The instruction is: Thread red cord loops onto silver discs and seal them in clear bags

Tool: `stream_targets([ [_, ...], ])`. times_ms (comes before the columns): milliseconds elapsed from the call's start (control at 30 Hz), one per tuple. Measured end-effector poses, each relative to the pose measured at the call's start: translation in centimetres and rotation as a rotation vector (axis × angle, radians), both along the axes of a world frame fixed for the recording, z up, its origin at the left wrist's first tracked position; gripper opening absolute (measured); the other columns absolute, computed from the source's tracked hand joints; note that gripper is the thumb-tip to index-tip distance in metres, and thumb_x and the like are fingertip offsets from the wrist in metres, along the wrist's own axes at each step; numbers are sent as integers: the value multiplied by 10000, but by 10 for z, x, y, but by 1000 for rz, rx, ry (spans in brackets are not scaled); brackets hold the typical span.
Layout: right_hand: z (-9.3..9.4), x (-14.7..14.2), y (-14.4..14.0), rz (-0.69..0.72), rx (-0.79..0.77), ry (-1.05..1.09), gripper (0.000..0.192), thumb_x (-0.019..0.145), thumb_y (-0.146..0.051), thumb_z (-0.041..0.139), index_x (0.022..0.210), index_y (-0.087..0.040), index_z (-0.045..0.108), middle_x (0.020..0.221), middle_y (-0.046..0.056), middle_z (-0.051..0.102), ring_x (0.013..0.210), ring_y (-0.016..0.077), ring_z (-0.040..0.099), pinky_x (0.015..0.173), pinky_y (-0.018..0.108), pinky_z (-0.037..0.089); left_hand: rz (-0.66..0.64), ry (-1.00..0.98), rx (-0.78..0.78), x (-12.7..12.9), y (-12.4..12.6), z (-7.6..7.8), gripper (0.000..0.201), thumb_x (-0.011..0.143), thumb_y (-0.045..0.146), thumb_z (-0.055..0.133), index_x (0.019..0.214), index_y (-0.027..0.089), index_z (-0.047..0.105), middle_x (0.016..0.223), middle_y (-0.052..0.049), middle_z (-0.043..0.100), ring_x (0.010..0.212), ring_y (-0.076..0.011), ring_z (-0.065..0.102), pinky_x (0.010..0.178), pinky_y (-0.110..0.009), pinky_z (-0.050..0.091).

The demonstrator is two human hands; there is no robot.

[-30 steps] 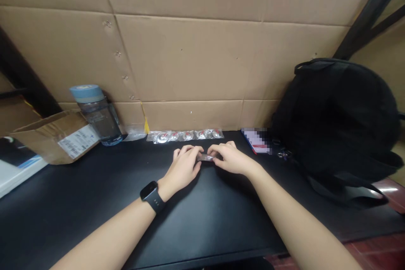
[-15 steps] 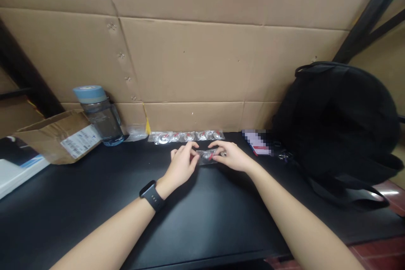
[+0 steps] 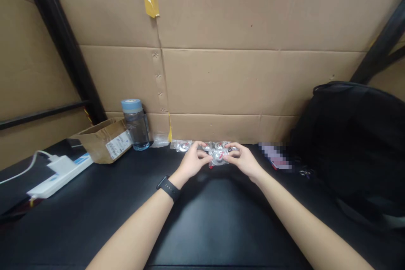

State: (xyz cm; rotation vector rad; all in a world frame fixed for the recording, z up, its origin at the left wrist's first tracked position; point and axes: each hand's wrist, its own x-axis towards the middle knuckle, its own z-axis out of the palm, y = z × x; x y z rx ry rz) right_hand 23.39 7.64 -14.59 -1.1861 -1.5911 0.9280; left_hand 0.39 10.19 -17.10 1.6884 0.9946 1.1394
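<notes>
Both hands hold a clear plastic packet with a round silvery disc and a red mark [image 3: 218,157] just above the black table. My left hand [image 3: 192,162], with a dark watch [image 3: 169,187] on its wrist, pinches the packet's left edge between thumb and fingers. On the opposite edge, my right hand [image 3: 245,161] grips in the same way. The disc's face is turned towards me; its exact kind is too small to tell. Behind the hands, a row of similar packets [image 3: 183,146] lies along the cardboard wall, partly hidden by my fingers.
To the left stand a blue-lidded water bottle [image 3: 136,128], an open cardboard box [image 3: 103,145] and a white power strip [image 3: 60,179] with a plug. Crumpled clear plastic [image 3: 160,139] lies by the bottle. At right are a blurred-out flat item [image 3: 275,157] and a black backpack [image 3: 354,147].
My view has tilted up and turned left, showing the power strip and the top of the cardboard. The held packet has been tipped up, so its round disc now faces me.
</notes>
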Motion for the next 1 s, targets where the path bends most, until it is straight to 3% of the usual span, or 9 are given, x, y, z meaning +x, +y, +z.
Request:
stream_targets([
  [133, 8, -29, 33, -76, 35, -13, 414, 709, -275, 785, 1080, -207, 615, 782, 13, 763, 754, 201, 730, 764, 328, 547, 235, 115, 33, -22, 12, 11, 498, 755, 315, 814, 1142, 238, 512, 884, -31, 780, 901, -228, 739, 893, -363, 484],
  [233, 7, -55, 65, -230, 69, -206, 331, 757, -274, 716, 1059, -218, 593, 761, 0, 746, 670, 182, 696, 649, 302, 531, 445, 323, 22, -39, 20, 12, 352, 811, 281, 724, 1110, 255, 540, 924, -24, 780, 1002, -253, 714, 934, -412, 442],
  [333, 1, -76, 91, -278, 61, -278, 274, 740, -246, 720, 988, -233, 602, 731, -22, 730, 683, 177, 679, 661, 302, 513, 539, 502, 10, -50, 24, 12, 228, 855, 251, 626, 1078, 263, 580, 962, -24, 774, 1051, -276, 694, 965, -451, 394],
  [433, -6, -89, 105, -316, 37, -322, 230, 714, -214, 736, 906, -229, 611, 734, -12, 733, 791, 205, 685, 764, 350, 495, 507, 631, 53, -54, 25, 9, 190, 865, 219, 568, 1038, 262, 632, 986, -36, 767, 1067, -289, 677, 969, -472, 376],
  [533, -13, -96, 110, -379, 34, -422, 227, 704, -229, 759, 893, -229, 633, 778, 17, 747, 913, 261, 678, 880, 434, 436, 390, 740, 152, -50, 25, 4, 215, 871, 222, 545, 1056, 247, 653, 1106, -78, 745, 1136, -317, 635, 970, -502, 385],
  [667, -18, -101, 108, -424, 83, -591, 239, 745, -267, 752, 966, -250, 663, 826, 12, 755, 924, 256, 678, 928, 444, 362, 276, 797, 242, -41, 23, -6, 361, 849, 226, 574, 1207, 245, 622, 1316, -117, 660, 1318, -366, 489, 1038, -543, 355],
  [767, -17, -101, 103, -416, 137, -654, 88, 798, -292, 712, 858, -230, 693, 851, 28, 756, 924, 244, 670, 921, 422, 336, 239, 831, 281, -36, 21, -11, 488, 851, 212, 549, 1339, 229, 542, 1363, -145, 623, 1331, -394, 448, 1042, -572, 350],
  [867, -17, -101, 98, -402, 199, -716, 66, 830, -249, 657, 813, -221, 715, 853, 42, 760, 942, 244, 665, 924, 412, 317, 255, 815, 264, -33, 21, -13, 544, 853, 218, 535, 1394, 194, 479, 1378, -182, 595, 1316, -411, 449, 1031, -579, 361],
  [1000, -18, -101, 91, -378, 173, -710, 187, 816, -132, 611, 880, -245, 745, 851, 34, 778, 945, 241, 688, 944, 417, 319, 299, 737, 150, -29, 27, -16, 569, 838, 206, 559, 1397, 196, 454, 1376, -186, 594, 1325, -395, 463, 1054, -558, 359],
])
